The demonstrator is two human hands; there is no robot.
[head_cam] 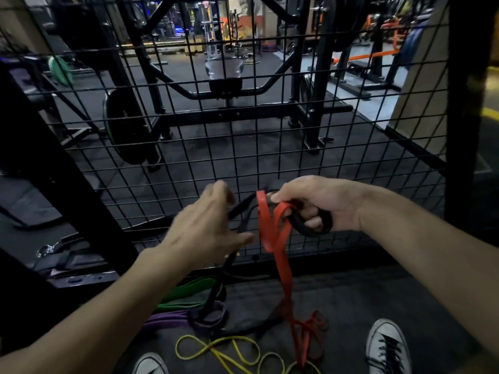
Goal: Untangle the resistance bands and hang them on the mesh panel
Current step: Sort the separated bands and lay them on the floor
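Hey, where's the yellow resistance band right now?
In the head view the yellow band lies looped on the floor at the bottom centre, between the two sneakers, just below the purple band and beside the red band's trailing end.

Bands (216, 314) on floor before mesh panel (243, 147)

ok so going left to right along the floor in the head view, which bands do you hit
green band → purple band → yellow band → red band, which rises to the right hand
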